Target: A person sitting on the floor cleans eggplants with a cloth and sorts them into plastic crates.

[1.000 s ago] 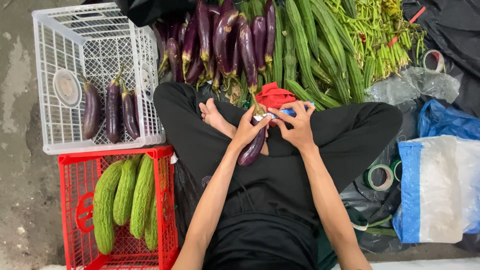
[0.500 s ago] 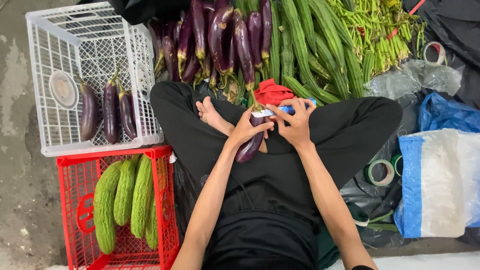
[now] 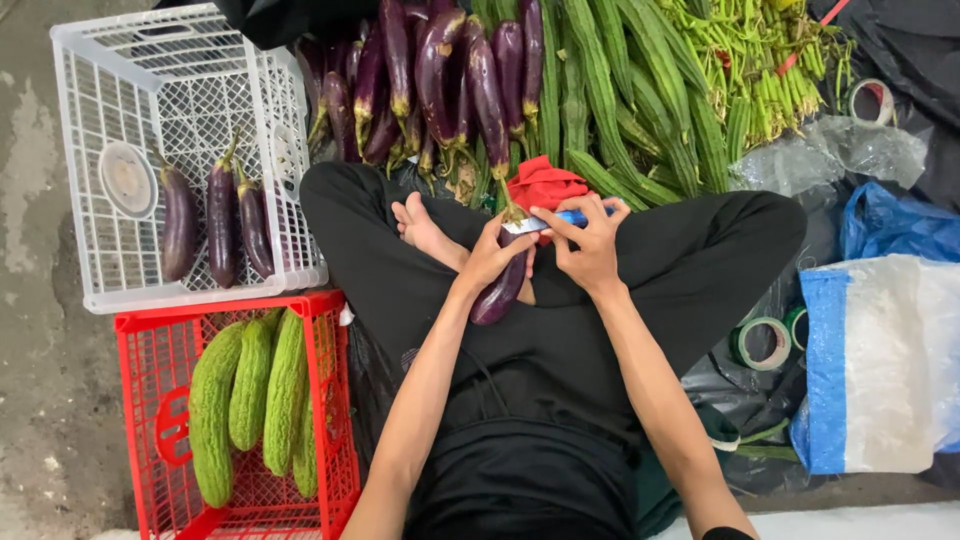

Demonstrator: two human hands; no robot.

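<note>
Bare grey concrete floor [image 3: 30, 330] along left edge of frame, stained and patchy. Black plastic sheeting [image 3: 900, 40] spread over ground at upper right and lower right. White plastic crate [image 3: 90, 60] at upper left, red plastic crate [image 3: 135, 420] just below it, edges touching. Blue-and-white woven sack [image 3: 880, 370] at right, blue plastic bag [image 3: 890, 230] above it. Tape rolls [image 3: 760, 345] at right centre. Flat, even daylight, soft shadows.

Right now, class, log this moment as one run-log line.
left hand: holds eggplant | right hand: holds blue tool at its stem | white crate: three eggplants
</note>
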